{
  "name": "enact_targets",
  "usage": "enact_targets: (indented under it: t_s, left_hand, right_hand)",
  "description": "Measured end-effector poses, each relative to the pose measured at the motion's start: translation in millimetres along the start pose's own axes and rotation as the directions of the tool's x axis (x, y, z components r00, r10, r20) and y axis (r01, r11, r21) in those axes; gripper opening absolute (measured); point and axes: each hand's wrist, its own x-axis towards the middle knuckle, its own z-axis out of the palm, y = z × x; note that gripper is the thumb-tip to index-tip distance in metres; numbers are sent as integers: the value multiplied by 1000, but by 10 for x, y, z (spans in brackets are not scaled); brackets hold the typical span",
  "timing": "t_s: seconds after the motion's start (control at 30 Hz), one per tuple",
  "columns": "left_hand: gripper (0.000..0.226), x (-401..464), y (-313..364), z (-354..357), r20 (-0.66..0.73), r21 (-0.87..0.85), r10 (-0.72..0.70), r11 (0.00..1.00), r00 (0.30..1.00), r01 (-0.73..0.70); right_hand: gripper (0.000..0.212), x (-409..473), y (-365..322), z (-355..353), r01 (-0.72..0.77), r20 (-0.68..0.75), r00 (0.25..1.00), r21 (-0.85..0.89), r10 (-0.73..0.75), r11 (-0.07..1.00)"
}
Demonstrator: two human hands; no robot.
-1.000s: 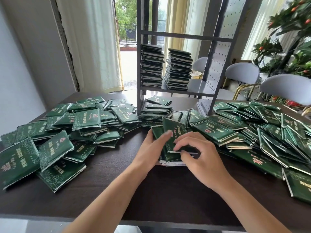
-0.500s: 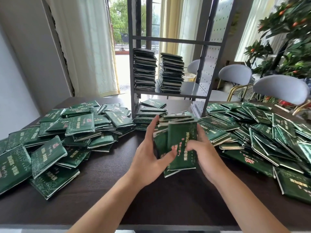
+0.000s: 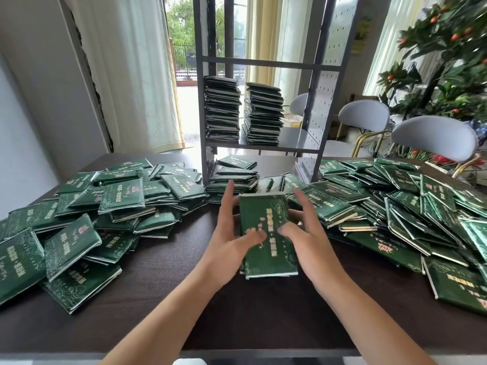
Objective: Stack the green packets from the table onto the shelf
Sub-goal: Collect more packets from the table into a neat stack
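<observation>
Dark brown wooden worktop [image 3: 163, 306]: loose green foil packets [image 3: 110, 206] heaped left. Centre: left hand [image 3: 232, 239] and right hand [image 3: 307, 233], fingers clamped on a held bundle of green packets [image 3: 267, 238] from both sides. Grey metal shelf [image 3: 297, 143] behind carries two stacks; more packets right.

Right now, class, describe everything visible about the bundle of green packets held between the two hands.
The bundle of glossy dark green packets, printed with pale lettering and swirl patterns, shows white edges at its base. It stands tilted over the dark brown table. The left hand and right hand press its sides, thumbs on its front.
</observation>
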Motion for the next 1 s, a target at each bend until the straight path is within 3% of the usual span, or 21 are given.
enact_targets:
  t_s: [0.07,0.2,0.3,0.47,0.57,0.63,0.7,0.77,0.87,1.0]
  left_hand:
    - [96,32,-16,-22,-81,34,-14,999,997,17]
    - [70,33,-54,-21,-39,178,-83,980,996,89]
    - [73,28,-46,-31,-32,237,-122,963,992,126]
    - [72,30,-20,-45,-55,311,-159,935,986,168]
    - [69,18,-4,-39,-70,319,-165,931,984,179]
    - [63,9,11,-36,-94,348,-168,918,981,191]
    - [64,7,7,-47,-123,377,-161,905,979,196]
    - [65,18,-10,-52,-137,402,-159,893,978,202]
    - [66,11,-26,-39,-144,427,-151,882,978,199]
    - [67,0,-7,-33,-139,441,-144,877,980,191]
  right_hand:
    - [68,19,-11,-20,-52,-64,997,-118,45,992]
    - [59,45,35,-61,-162,-79,986,-328,144,931]
    - [49,35,6,-101,-176,-95,984,-498,149,849]
    - [35,114,-103,-184,13,-102,982,-805,-160,593]
    - [40,250,-136,-273,25,-75,953,-946,-293,323]
    - [51,361,-115,-348,-40,-68,972,-991,-226,125]
    - [58,419,-72,-398,-89,-92,992,-995,-85,40]
    - [61,416,-12,-422,-92,-92,995,-996,-40,-11]
    - [51,344,39,-433,-58,-50,983,-997,-177,-45]
    - [33,273,53,-423,16,-20,928,-995,-371,96]
